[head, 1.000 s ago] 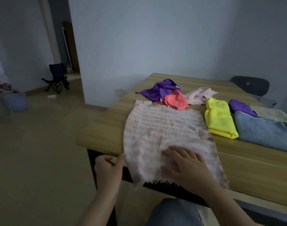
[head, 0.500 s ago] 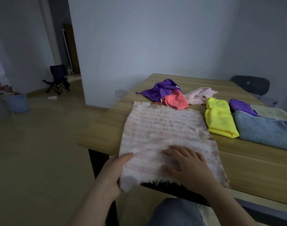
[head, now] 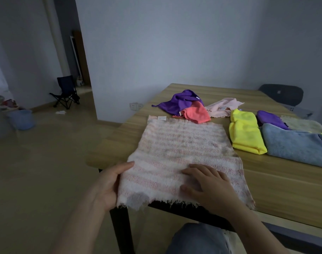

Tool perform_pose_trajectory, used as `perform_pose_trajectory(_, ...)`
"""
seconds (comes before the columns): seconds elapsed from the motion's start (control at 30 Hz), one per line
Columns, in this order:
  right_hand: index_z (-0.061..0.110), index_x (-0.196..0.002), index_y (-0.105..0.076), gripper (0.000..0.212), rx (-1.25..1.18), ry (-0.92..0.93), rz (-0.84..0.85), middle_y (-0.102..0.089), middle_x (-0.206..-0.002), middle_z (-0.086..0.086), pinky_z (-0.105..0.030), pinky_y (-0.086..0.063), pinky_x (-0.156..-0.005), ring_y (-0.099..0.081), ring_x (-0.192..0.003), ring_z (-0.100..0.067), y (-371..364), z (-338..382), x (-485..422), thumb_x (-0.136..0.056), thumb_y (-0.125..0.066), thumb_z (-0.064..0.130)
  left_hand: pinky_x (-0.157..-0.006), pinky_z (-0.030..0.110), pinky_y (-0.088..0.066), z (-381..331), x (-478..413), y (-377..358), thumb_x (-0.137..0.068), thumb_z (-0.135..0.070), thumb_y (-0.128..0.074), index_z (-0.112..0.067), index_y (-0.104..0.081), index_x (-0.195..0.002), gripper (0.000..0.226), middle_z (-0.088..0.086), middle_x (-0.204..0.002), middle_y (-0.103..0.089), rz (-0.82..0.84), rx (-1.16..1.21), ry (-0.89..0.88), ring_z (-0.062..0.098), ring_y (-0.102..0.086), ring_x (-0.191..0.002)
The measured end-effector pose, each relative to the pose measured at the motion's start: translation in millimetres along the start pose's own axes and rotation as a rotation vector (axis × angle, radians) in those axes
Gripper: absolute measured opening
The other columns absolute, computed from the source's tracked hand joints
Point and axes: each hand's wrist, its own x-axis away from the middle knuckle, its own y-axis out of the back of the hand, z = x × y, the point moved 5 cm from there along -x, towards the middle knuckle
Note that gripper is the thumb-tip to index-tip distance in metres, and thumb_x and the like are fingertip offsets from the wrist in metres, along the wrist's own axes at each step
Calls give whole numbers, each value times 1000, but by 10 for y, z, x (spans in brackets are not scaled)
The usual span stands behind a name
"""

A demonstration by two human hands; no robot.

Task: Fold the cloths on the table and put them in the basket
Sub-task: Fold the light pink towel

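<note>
We're pinching the left near edge of the pink-and-white striped woven cloth with the left hand — thumb lying on top, fingers going under the fabric, out of sight. The right hand is lying flat on the same cloth just right of that grip, fingers straight and spread, pressing down and clamping nothing.

The cloth is lying spread out on the light wooden table, running away from the grip. Its frayed hem is hanging over the table edge right below both hands. A small white label is sitting at the cloth's far corner, straight ahead of the grip.

Beyond that far edge we're seeing a crumpled purple cloth touching a coral cloth, with a pale pink cloth just beside them. Right of the grip, past the striped cloth's edge, a folded yellow cloth is lying against a grey-blue towel. Behind those, a second purple cloth and a cream cloth are touching.

Well off the grip's left, on the floor — a dark folding chair and a blue plastic bucket.
</note>
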Motion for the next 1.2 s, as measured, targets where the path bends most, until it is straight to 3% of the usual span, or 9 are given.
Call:
perform_pose_trajectory(0.17,50,-137,-27,61,5,2,6,-17,-149,28,-29,-9,-111,-10,-140,-2,3,-11,4,-81,-26,74,-67,36,-41,-262,10,259,-80,-1,-67,-17,-41,-67,33,5,-78,-52,-373,-272,-445,23,-52,-75)
perform_pose_trajectory(0.3,49,-137,-27,60,15,1,-1,-17,-150,27,-29,-9,-111,-10,-140,-2,19,11,5,-82,-30,73,-87,36,-36,-255,36,235,-79,-23,-68,-25,-57,-90,15,6,-110,-49,-759,-1300,-649,28,-44,-102)
perform_pose_trajectory(0.5,48,-139,-23,95,139,52,-34,-17,-151,22,-35,-18,-109,-17,-141,-9,-10,19,19,-50,-18,83,-110,39,-27,186,-111,-266,-70,-71,-30,-35,-44,-129,71,-13,-137,-41,-9,-1841,-897,9,-37,-128)
perform_pose_trajectory(0.6,42,-131,-40,92,268,104,-81,-44,-142,5,-42,-48,-87,-52,-123,-22,-50,39,41,-48,-45,82,-91,50,-46,356,-192,-345,-46,-80,-47,-31,-48,-124,92,4,-122,-57,-84,-2119,-846,31,-58,-115)
perform_pose_trajectory(0.77,37,-124,-48,89,235,238,-288,-53,-120,6,-36,-53,-72,-59,-101,-19,-66,22,95,-41,-78,45,-84,60,-47,456,-280,-374,-24,-51,-87,-22,-48,-123,110,17,-114,-60,-138,-2164,-809,41,-60,-107)
perform_pose_trajectory(0.97,30,-99,-69,40,24,263,-440,-68,-94,14,-29,-46,-72,-63,-88,-12,81,-67,137,-71,-42,39,-90,51,-45,292,-176,-421,-51,-20,-81,-29,-50,-120,76,6,-117,-60,-87,-2092,-886,34,-57,-115)
perform_pose_trajectory(1.03,23,-96,-72,56,-86,198,-373,-68,-99,11,-31,-40,-79,-59,-95,-15,98,-63,91,-76,-28,51,-109,51,-21,243,-115,-505,-78,-32,-61,-32,-34,-138,66,5,-148,-34,-59,-2065,-803,32,-23,-141)
perform_pose_trajectory(1.1,22,-83,-69,66,-136,135,-306,-64,-90,10,-29,-35,-76,-52,-89,-14,84,-31,48,-74,-15,61,-114,47,-9,309,-66,-613,-81,-52,-53,-31,-18,-145,76,1,-156,-8,-15,-2143,-702,25,0,-145)
perform_pose_trajectory(1.2,27,-57,-42,51,-150,65,-295,-42,-64,12,-30,-29,-68,-39,-73,-11,93,-1,-6,-77,-16,66,-109,50,-17,477,-40,-782,-68,-74,-53,-30,-11,-145,98,2,-151,-16,23,-2126,-629,25,-11,-141)
